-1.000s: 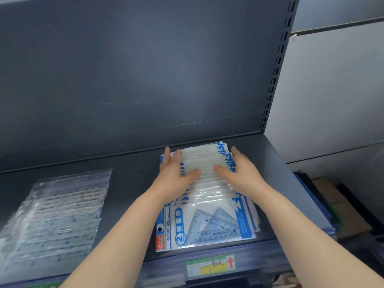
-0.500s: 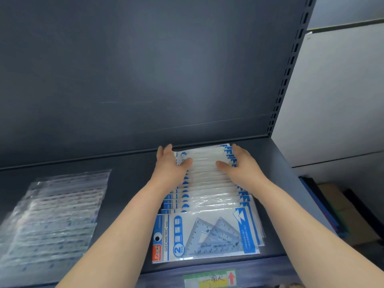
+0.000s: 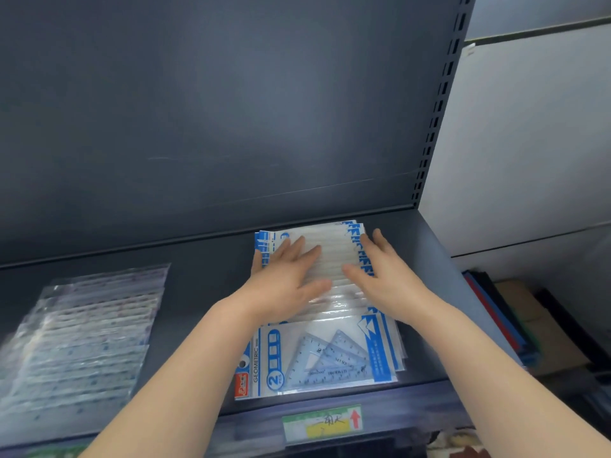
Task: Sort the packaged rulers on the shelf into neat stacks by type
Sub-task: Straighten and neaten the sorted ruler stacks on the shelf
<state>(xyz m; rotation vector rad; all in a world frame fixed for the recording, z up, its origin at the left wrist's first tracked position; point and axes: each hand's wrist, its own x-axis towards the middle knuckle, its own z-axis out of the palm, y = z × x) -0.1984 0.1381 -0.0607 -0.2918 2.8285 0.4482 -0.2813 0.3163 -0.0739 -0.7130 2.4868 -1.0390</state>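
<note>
Set-square packs (image 3: 317, 358), blue-and-white with clear fronts, lie shingled under the fingers (image 3: 299, 246). Left hand (image 3: 284, 279) and right hand (image 3: 390, 279) rest flat on them, fingers straight.

Your bare arms (image 3: 185, 375) reach forward and angle slightly inward, your left hand (image 3: 286, 276) lying palm down with fingers straight and thumb spread to the right, your right hand (image 3: 385, 274) just beside it, apart, also palm down, fingers straight, thumb pointing left.
</note>
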